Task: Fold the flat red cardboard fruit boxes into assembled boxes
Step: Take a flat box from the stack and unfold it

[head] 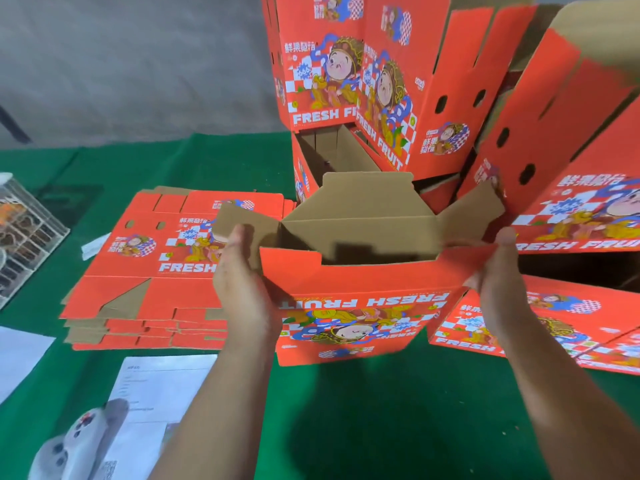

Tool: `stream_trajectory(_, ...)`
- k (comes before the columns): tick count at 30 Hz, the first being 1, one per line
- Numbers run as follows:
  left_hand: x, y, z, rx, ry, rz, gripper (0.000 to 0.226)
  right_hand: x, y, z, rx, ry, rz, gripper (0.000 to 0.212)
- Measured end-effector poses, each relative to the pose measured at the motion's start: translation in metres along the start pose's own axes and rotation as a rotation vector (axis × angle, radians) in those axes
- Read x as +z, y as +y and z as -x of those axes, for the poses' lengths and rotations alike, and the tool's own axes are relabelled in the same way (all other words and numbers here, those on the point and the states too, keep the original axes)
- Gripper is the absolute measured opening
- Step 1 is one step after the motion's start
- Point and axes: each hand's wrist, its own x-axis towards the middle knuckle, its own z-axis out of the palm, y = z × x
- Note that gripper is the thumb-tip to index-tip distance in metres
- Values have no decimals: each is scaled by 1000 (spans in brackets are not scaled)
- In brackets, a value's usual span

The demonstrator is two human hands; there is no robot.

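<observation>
Half-formed red box (360,306) held up over green table (346,427) at frame centre, print upside down, open end with brown flaps toward 12 o'clock, long axis running 9 to 3. Left hand (242,289) clamped on the 9 o'clock end, right hand (498,282) on the 3 o'clock end, thumbs on top, equally near; remaining fingers hidden behind cardboard, spread unclear. Flat stack (149,271) at 9 o'clock, finished boxes (381,81) at 12 to 3; box bottom unseen.

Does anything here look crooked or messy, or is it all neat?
Mostly tidy. The finished boxes at the back are piled loosely, several tilted at different angles, not squared up. The box being folded is held with its print upside down to the viewer, between the left hand and right hand.
</observation>
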Motion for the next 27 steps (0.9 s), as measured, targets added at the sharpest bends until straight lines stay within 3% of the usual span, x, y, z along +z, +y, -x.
stream_trajectory(3, 6, 3, 14, -56, -50, 76, 60, -5, 3, 7, 41, 19, -87, 87)
stream_trajectory(5, 11, 7, 17, -66, -85, 77, 69, -10, 0, 12, 1, 16, -132, 84)
stream_trajectory(7, 13, 9, 17, -69, -130, 78, 75, -13, 2, 13, 5, 24, -112, 101)
stream_trajectory(11, 8, -8, 18, -19, -214, 34, 71, -14, 1, 13, 21, 47, 252, 108)
stream_trajectory(15, -14, -39, 10, 111, -240, -205, 108, -5, -2, 10, -25, 15, 531, 90)
stream_trajectory(17, -22, -46, 4, 159, -221, -334, 114, 3, 5, 5, -70, -29, 589, 77)
stream_trajectory(20, -23, -47, -6, 333, -246, -501, 98, 11, 11, 2, -142, -74, 615, 59)
stream_trajectory(23, -20, -42, -18, 562, -242, -766, 73, 16, 13, -1, -228, -131, 596, 15)
stream_trajectory(24, -20, -41, -19, 618, -229, -863, 72, 16, 15, -3, -265, -153, 588, 12)
stream_trajectory(27, -21, -38, -20, 673, -179, -1069, 75, 16, 19, -4, -328, -175, 594, 51)
